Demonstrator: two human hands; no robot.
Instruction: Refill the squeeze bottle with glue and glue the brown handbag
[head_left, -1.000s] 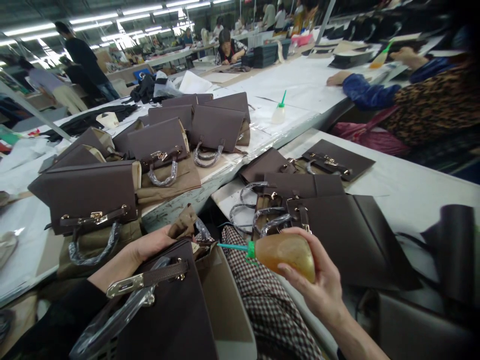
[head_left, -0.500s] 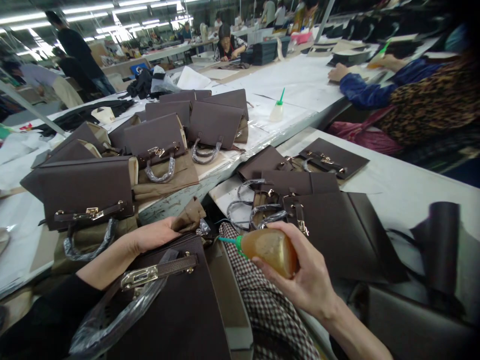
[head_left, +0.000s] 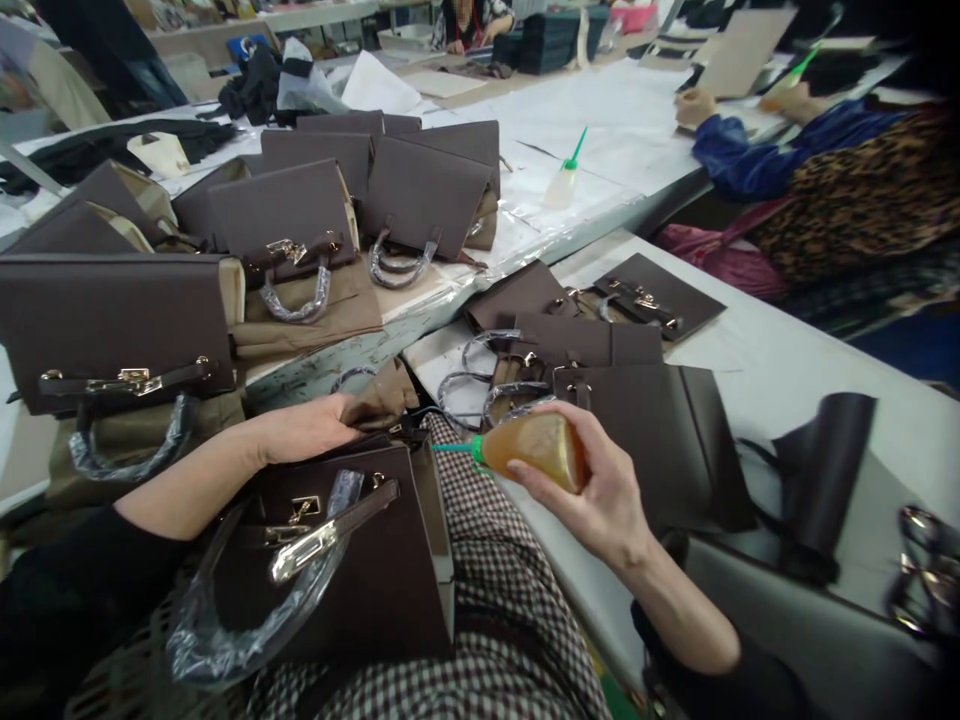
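Note:
A dark brown handbag (head_left: 352,580) rests on my lap, its handle (head_left: 217,650) wrapped in clear plastic and its strap with a metal clasp hanging loose across the front. At the bag's top edge my left hand (head_left: 311,428) is closed on the brown lining (head_left: 382,395), which sticks up out of the bag; some fingertips are hidden. My right hand (head_left: 600,490) grips a squeeze bottle (head_left: 532,450) of amber liquid, held on its side. The bottle's thin green nozzle points left, close to the bag's open side edge.
Several brown handbags (head_left: 277,215) stand on the white table at the left. More brown bag pieces (head_left: 637,440) lie on the right table. Another green-tipped bottle (head_left: 562,180) stands farther back. A co-worker's blue sleeve (head_left: 780,150) shows at upper right.
The view has tilted down. The bag's strap and clasp have swung lower across its front. The bottle has levelled, its nozzle now slightly away from the bag's edge. The co-worker's board has been raised.

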